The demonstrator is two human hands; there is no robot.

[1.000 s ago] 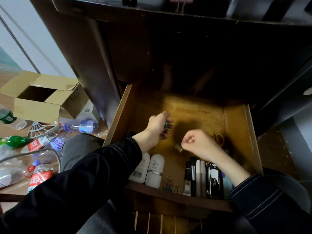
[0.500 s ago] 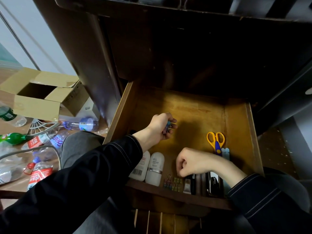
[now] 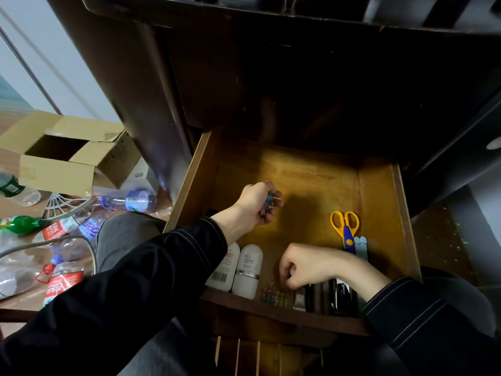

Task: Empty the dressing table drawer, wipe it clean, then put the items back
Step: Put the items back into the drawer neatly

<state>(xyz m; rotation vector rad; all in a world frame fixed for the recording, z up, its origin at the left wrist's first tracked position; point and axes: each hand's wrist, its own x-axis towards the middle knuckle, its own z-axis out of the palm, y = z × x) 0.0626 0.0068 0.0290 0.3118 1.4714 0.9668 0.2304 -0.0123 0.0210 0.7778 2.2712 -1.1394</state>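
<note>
The wooden drawer point(image 3: 385, 207) of the dark dressing table point(image 3: 271, 77) is pulled right out, and the person sitting at it has both hands inside.

The left hand point(image 3: 256, 204) is out over the middle of the drawer floor towards the left wall. Its fingers are curled round a small bunch of coloured metal binder clips point(image 3: 268, 203); I can't count them inside the grip. The right hand point(image 3: 311, 265) is down by the front edge with the fingers bent under, right over a short row of coloured binder clips point(image 3: 273, 294) standing against the front wall. I can't tell whether it has hold of one.

Two white plastic bottles point(image 3: 248, 270) lie side by side in the front left corner, touching. One pair of yellow-handled scissors with a blue shank point(image 3: 344, 226) lies near the right wall, and two pale blue flat sticks point(image 3: 361, 246) sit just beside its blades. Several dark tubes point(image 3: 320, 294) stand along the front edge under the right wrist, but they are too shadowed to count.

Off to the left there is one open cardboard box point(image 3: 62, 156). Near it lie several scattered plastic bottles, one of them a green bottle point(image 3: 21, 222) and another a clear bottle with a blue label point(image 3: 130, 200).
</note>
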